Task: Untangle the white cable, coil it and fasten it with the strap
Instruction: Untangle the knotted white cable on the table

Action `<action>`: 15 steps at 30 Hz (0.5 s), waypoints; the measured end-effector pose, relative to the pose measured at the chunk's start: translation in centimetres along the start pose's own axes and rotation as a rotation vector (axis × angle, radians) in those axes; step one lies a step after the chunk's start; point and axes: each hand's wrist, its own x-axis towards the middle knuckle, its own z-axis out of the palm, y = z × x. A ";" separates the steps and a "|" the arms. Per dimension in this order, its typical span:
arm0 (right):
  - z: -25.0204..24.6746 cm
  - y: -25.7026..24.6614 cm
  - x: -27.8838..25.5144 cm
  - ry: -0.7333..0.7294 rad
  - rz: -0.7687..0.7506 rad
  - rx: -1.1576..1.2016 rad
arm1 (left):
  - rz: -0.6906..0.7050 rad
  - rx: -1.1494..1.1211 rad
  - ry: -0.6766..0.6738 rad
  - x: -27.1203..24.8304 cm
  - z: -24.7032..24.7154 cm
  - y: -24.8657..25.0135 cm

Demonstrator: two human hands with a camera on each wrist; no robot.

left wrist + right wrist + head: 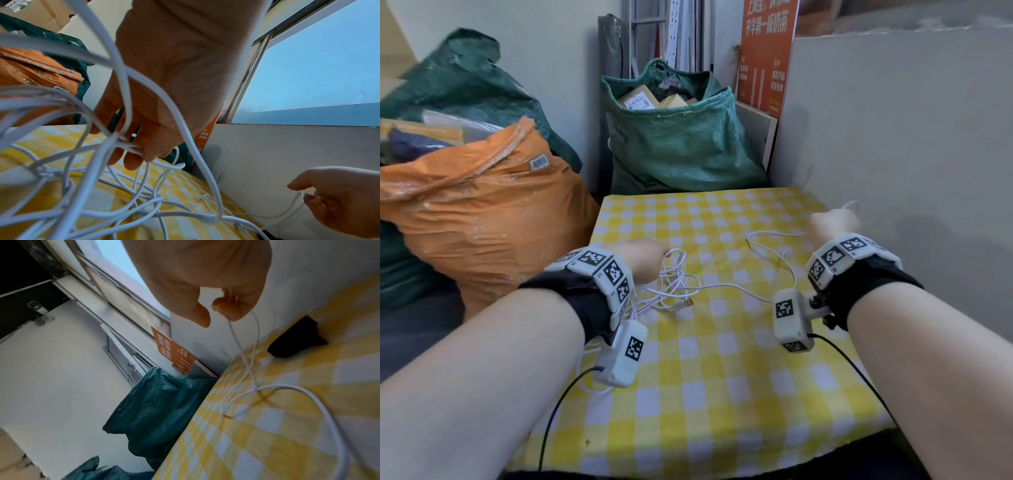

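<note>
A tangled white cable (671, 287) lies on the yellow checked tablecloth (722, 394), with its orange-tipped plug (689, 303) loose beside the heap. My left hand (647, 255) holds several loops of the tangle; in the left wrist view its fingers (144, 146) curl round bunched strands of the cable (127, 97). My right hand (834, 221) is raised near the right wall. There it pinches a thin strand (232, 327) between its fingertips (228, 308), and the strand drops to a loop (287, 386) on the cloth. A black object (298, 340) lies by the wall; I cannot tell if it is the strap.
An orange sack (482, 222) presses against the table's left side. A green sack (681, 144) full of parcels stands behind the far edge. A grey board (893, 120) walls off the right side, with an orange poster (767, 58) leaning behind it.
</note>
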 end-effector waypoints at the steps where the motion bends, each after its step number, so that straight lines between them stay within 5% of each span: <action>1: -0.2 0.0 -0.5 0.042 0.029 -0.008 | -0.004 -0.018 0.020 0.0 0.0 -0.1; 3: -0.3 -0.1 -0.9 0.160 -0.003 -0.051 | -0.006 -0.075 0.039 -0.1 0.1 -0.2; 5: 0.2 -0.4 -2.0 0.108 -0.161 -0.172 | -0.002 -0.134 0.041 -0.4 -0.1 0.0; 9: 2.8 -0.1 -5.1 -0.391 -0.515 -0.532 | 0.010 -0.222 0.055 -0.8 -0.2 0.5; 12: 5.0 0.3 -7.3 -0.742 -0.567 -0.772 | 0.019 -0.252 0.069 -0.7 -0.2 0.4; 15: 6.2 1.0 -8.4 -0.900 -0.543 -0.921 | 0.018 -0.252 0.093 -0.8 -0.3 0.3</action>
